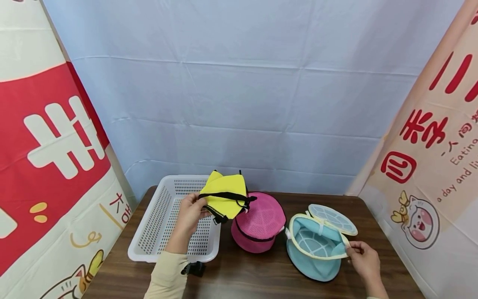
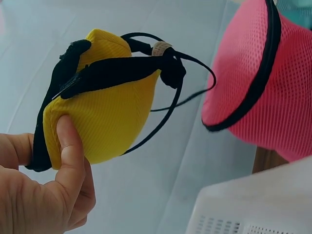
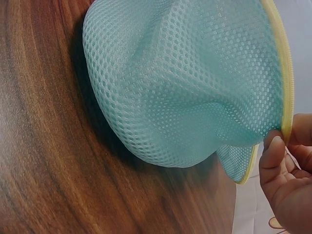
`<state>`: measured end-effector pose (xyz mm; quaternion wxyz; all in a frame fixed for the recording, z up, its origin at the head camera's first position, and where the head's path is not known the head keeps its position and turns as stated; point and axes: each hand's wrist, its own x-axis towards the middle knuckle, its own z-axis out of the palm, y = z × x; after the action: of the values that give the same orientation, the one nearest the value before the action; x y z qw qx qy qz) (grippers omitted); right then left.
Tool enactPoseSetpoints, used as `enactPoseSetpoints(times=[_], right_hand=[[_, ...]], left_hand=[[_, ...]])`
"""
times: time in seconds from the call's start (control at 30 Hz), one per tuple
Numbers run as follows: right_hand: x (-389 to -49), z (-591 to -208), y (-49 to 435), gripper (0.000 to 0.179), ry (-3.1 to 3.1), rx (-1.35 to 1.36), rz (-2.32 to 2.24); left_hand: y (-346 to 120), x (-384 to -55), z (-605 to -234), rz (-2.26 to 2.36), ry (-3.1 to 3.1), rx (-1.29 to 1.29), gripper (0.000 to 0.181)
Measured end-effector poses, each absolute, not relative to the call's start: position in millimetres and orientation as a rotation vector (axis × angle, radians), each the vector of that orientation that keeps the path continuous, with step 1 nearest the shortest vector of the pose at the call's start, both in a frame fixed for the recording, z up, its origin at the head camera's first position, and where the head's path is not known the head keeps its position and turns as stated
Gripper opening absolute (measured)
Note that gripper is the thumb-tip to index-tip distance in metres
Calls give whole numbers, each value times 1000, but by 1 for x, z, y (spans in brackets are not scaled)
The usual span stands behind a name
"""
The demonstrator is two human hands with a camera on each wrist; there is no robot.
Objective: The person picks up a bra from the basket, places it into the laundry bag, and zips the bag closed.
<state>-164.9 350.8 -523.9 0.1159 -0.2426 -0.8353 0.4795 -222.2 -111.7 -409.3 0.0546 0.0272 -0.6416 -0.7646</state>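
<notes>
My left hand [image 1: 189, 214] pinches a folded yellow fabric item [image 1: 225, 193] by its edge and holds it up above the right part of the white basket. Black straps cross the item, and a knotted thin black cord loops from one end in the left wrist view. On the right, a light blue mesh laundry bag [image 1: 317, 270] stands on the table with its round lid [image 1: 333, 219] flipped back. The thumb and fingers of my right hand [image 3: 287, 180] pinch the bag's yellow zippered rim [image 3: 287, 73]. White ribs show inside the bag's opening in the head view.
A white perforated plastic basket [image 1: 146, 218] stands at the left of the brown wooden table [image 1: 239, 282]. Between it and the blue bag sits a pink mesh bag [image 1: 261, 216] with black trim. A pale cloth backdrop [image 1: 239, 124] hangs behind the table, with printed sheets at both sides.
</notes>
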Motion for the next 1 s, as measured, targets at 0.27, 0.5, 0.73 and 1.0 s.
enactPoseSetpoints(times=[0.27,0.5,0.73,1.0], right_hand=[[-165,-525,353,28,-2475,-692,1408],[-171,-533,356,24,-2453,-723,1379],[-167,-523,352,28,-2474,-696,1431],[-166,-522,350,26,-2464,-724,1412]], left_hand=[[-96,-220,-408,-2360,-1939,42,26],[-82,-220,-410,-2373,-1952,12,22],[-69,-218,-413,-2410,-1950,-18,30],[-55,-214,-417,-2462,-1972,-91,32]])
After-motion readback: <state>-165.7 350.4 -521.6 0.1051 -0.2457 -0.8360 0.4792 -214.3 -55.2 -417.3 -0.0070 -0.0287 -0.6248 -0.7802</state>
